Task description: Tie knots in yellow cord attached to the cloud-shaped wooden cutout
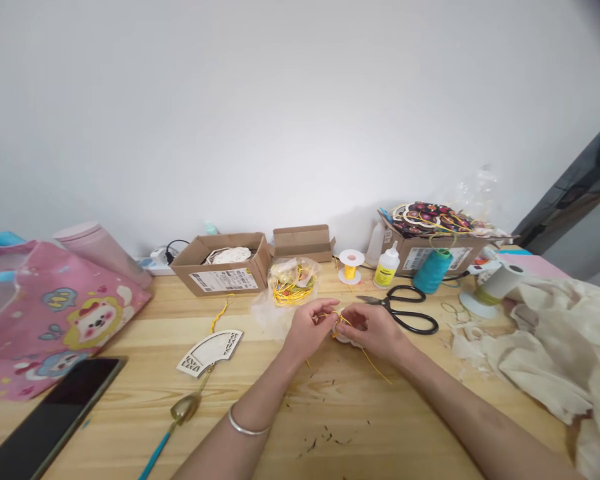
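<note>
Both hands meet over the middle of the wooden table. My left hand (pixel 310 327) pinches a thin yellow cord between thumb and fingers. Close against it, my right hand (pixel 373 327) is closed on the same yellow cord (pixel 375 365), whose loose end trails down toward me on the right. Under the fingers lies a small pale piece (pixel 347 339), mostly hidden, so its shape cannot be made out. Black-handled scissors (pixel 415 310) rest just beyond my right hand. Behind my left hand sits a clear plastic bag of yellow cords (pixel 295 287).
A fan-shaped wooden piece (pixel 210 353), a spoon (pixel 183 408), a phone (pixel 55 420) and a pink bag (pixel 75 320) lie left. Behind stand cardboard boxes (pixel 220 263), a yellow cord spool (pixel 351 267), a glue bottle (pixel 387 267) and teal thread (pixel 433 272). Cream cloth (pixel 545 347) covers the right.
</note>
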`<state>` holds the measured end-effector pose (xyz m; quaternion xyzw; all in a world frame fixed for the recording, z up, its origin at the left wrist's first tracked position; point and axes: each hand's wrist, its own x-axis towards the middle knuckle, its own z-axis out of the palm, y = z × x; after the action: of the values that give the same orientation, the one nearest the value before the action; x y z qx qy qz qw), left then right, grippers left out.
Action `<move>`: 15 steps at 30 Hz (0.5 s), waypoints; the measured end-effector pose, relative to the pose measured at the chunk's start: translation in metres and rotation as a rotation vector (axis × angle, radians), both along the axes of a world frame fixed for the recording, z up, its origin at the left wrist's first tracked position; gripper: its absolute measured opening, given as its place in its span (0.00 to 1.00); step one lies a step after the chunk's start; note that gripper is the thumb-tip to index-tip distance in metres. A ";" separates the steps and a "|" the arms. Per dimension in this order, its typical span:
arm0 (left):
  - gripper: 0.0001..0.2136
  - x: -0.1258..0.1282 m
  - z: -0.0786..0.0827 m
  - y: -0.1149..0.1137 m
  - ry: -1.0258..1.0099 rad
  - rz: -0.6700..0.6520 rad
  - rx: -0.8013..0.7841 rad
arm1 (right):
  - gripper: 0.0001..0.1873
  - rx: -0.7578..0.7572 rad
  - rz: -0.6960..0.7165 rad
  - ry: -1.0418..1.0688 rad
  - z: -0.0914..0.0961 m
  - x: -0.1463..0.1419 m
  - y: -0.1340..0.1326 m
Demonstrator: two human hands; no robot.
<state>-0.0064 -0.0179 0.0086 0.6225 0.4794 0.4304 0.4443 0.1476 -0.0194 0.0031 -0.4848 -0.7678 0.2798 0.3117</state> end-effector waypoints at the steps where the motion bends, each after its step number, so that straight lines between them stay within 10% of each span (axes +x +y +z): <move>1: 0.13 0.000 0.000 0.000 -0.002 0.003 -0.004 | 0.12 -0.004 0.020 -0.014 -0.002 0.000 0.000; 15: 0.13 -0.003 -0.002 0.004 -0.053 -0.006 -0.034 | 0.11 0.003 0.045 -0.038 0.001 -0.002 0.000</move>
<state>-0.0090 -0.0140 0.0070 0.6047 0.4730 0.4370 0.4687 0.1457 -0.0196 0.0038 -0.4722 -0.7848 0.2760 0.2915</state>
